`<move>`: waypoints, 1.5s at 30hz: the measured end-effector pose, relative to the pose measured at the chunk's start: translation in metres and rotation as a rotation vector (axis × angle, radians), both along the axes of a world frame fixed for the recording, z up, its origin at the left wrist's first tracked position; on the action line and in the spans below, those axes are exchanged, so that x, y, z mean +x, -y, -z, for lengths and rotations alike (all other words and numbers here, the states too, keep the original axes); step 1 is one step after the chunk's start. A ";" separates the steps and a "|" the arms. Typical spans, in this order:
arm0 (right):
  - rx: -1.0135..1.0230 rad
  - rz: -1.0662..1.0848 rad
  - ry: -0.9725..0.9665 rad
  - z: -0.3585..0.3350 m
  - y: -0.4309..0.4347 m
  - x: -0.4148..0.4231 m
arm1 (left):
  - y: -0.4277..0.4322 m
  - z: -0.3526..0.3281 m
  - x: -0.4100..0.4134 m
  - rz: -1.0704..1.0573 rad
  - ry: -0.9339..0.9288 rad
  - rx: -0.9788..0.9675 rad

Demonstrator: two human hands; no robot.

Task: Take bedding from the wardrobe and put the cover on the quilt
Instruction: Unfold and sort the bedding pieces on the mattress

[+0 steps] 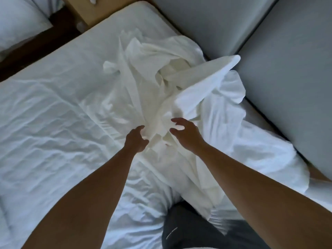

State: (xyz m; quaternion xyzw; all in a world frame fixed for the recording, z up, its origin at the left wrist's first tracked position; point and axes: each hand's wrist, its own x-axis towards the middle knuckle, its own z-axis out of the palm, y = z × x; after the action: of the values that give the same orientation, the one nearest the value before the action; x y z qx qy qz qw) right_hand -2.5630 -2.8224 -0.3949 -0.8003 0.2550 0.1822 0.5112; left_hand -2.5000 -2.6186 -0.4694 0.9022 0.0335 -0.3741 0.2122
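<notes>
Left hand (137,139) and right hand (186,135), both loosely spread, hold nothing above the crumpled cover (161,78) at mid-bed (125,15); grabbing mixed layers could tangle it.

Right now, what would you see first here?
A big crumpled white cover is heaped in the middle, on top of the flat quilt. Just below it, the left hand and the right hand reach toward it, and the right hand's fingers are spread open.
</notes>
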 end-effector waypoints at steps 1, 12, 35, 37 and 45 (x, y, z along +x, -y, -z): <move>-0.030 -0.031 0.000 0.013 -0.007 -0.004 | 0.005 0.013 0.001 0.022 0.025 -0.011; -0.337 0.801 0.007 0.004 0.021 0.000 | 0.036 -0.038 0.018 -0.306 0.523 -0.442; -0.502 0.085 0.369 -0.194 0.073 0.072 | 0.041 -0.205 0.040 0.311 0.482 -0.095; -0.517 -0.023 0.354 -0.203 0.068 0.070 | 0.073 -0.227 0.044 0.153 0.439 -0.418; -0.454 -0.208 0.426 -0.246 0.071 0.045 | 0.115 -0.239 0.066 -0.799 -0.421 -1.478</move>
State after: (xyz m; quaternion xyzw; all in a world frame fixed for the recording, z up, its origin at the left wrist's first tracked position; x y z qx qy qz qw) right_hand -2.5178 -2.8938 -0.1493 -0.9358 0.0932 0.0005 0.3401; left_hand -2.4338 -2.7336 -0.2304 0.3657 0.1349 -0.3565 0.8491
